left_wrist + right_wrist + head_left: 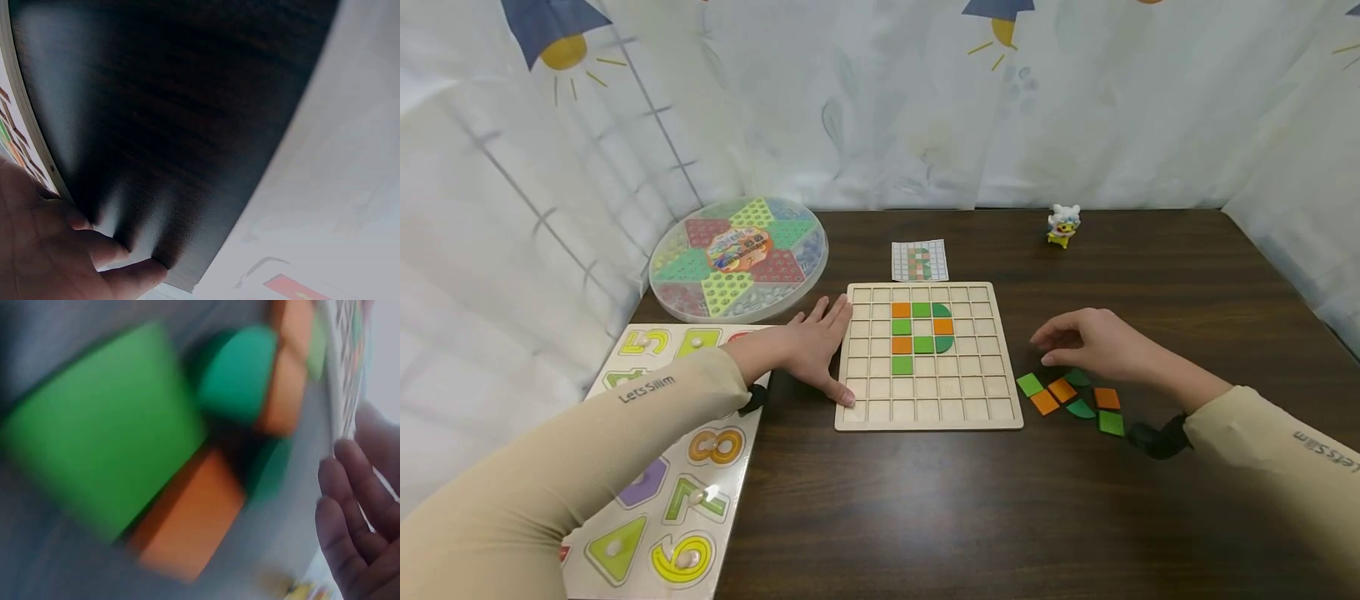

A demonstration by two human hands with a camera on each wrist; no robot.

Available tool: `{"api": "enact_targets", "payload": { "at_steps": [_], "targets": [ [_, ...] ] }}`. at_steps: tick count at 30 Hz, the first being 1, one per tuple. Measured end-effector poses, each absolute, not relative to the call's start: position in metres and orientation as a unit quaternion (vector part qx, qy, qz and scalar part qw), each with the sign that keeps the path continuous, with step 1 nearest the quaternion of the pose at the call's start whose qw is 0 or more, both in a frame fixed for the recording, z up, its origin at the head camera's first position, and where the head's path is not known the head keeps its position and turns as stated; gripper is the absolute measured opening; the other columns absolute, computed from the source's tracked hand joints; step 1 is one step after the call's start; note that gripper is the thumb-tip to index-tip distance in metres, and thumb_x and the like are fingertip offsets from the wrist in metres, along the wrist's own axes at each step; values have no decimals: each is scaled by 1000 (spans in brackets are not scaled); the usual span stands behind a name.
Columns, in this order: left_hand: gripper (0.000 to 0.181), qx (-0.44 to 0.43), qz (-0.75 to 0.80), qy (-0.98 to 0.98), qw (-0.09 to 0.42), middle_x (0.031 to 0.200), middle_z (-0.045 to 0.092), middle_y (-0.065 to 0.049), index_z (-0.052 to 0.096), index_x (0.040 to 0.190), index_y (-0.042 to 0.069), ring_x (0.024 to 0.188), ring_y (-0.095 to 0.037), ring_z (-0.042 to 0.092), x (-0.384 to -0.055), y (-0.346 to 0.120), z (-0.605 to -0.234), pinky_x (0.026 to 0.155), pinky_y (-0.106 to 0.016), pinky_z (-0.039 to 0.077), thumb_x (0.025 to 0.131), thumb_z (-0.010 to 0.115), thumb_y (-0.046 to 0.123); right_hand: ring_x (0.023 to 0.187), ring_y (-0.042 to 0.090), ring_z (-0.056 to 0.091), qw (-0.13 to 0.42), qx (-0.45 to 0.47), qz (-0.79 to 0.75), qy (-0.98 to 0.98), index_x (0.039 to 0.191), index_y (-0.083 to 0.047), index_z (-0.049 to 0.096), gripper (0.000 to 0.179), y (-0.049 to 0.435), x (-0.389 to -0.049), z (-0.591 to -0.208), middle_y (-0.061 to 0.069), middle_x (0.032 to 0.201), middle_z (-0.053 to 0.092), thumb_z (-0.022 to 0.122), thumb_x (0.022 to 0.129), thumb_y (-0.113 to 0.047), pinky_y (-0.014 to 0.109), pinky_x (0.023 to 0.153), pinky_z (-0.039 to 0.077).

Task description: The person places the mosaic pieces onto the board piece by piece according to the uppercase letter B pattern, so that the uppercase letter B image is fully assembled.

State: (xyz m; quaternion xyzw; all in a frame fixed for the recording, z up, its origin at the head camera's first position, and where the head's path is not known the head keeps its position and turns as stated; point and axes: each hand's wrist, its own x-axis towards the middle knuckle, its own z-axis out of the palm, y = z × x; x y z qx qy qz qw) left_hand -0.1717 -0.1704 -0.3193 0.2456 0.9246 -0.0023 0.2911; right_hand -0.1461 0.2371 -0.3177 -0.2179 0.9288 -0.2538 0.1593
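Note:
A wooden grid board [955,408] lies on the table, with several orange and green square tiles [922,344] and dark green quarter-round tiles [943,343] set in its cells. My left hand [812,350] rests spread at the board's left edge, thumb and fingertips against it; in the left wrist view its fingers reach down to the table. My right hand [1105,343] hovers right of the board, fingers loosely bent, holding nothing visible. Below it lie loose tiles: a green square [112,431], an orange square [187,519] and a green quarter-round [240,375] among them, blurred in the right wrist view.
Behind the board lies a small pattern card [920,261]. A round Chinese checkers set [737,258] stands at the back left. A number puzzle board [647,467] lies under the left forearm. A small figurine [1063,226] stands at the back right, before a curtain [895,108].

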Motion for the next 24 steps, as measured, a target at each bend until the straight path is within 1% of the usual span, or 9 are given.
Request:
{"api": "enact_targets", "payload": {
  "at_steps": [4,7,9,10,13,15,18,24],
  "targets": [
    [143,245,-5,925,291,169,-19,-22,-11,161,-3,157,-47,-11,-171,-171,-320,121,-69,13,77,77,71,110,29,70,170,-224,-232,931,124,-8,73,33,267,-142,-325,11,122,74,75,94,-21,44,88,59],
    [143,243,-4,925,291,169,-19,-21,-11,161,-2,157,-47,-11,-171,-171,-320,122,-69,13,76,77,71,114,33,67,180,-215,-227,933,124,-10,73,35,286,-137,-329,11,124,73,76,93,-25,50,91,56],
    [143,243,-3,925,291,169,-19,-21,-11,161,-2,157,-47,-11,-170,-171,-320,122,-69,13,76,77,71,116,31,66,187,-199,-224,935,125,-12,73,37,297,-134,-331,8,125,72,77,92,-30,48,93,56],
    [143,243,-3,926,290,170,-19,-21,-11,161,-2,157,-47,-11,-171,-171,-319,122,-69,13,76,77,71,116,29,65,191,-193,-225,936,124,-13,72,39,303,-132,-333,8,126,72,78,91,-32,45,93,56],
    [143,243,-4,926,289,170,-18,-22,-11,161,-2,157,-47,-10,-171,-171,-319,121,-69,13,76,77,72,112,15,64,202,-181,-229,935,124,-14,71,42,317,-127,-335,5,126,70,80,89,-36,30,89,55],
    [143,242,-4,926,289,170,-18,-22,-11,161,-3,157,-48,-10,-172,-170,-319,121,-69,13,76,77,72,107,6,62,202,-182,-237,933,123,-14,71,42,323,-123,-337,4,125,69,81,87,-35,24,85,54],
    [143,241,-4,926,290,170,-18,-22,-11,161,-3,157,-48,-10,-171,-170,-318,121,-69,13,76,77,71,101,-2,60,196,-193,-249,928,120,-13,70,40,326,-120,-340,4,123,68,83,86,-30,22,84,54],
    [143,242,-3,925,292,169,-18,-22,-11,161,-3,157,-47,-10,-170,-170,-318,121,-69,13,76,77,71,96,-3,60,184,-192,-245,932,117,-12,70,34,323,-118,-342,2,117,69,82,88,-26,22,79,54]
  ]
}}
